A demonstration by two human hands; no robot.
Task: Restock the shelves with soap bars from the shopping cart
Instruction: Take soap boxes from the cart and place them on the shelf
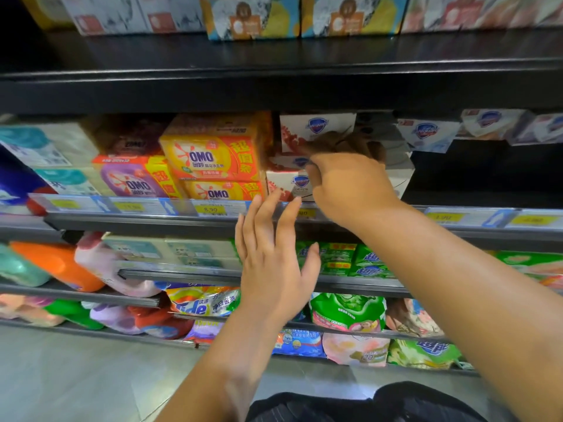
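**Hands at the soap-box stack**

Head view: just right of the orange OMO packs (213, 159), white soap boxes (286, 182) stand stacked. The right hand (347, 184) reaches onto them, its fingers curled but blurred, so the grip is unclear. Below the packs, the left hand (271, 269) is spread and holds nothing.

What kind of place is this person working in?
Most likely a supermarket aisle for cleaning goods: tiered shelves, yellow price tags along their front edge, and stacked detergent boxes beside soap boxes.
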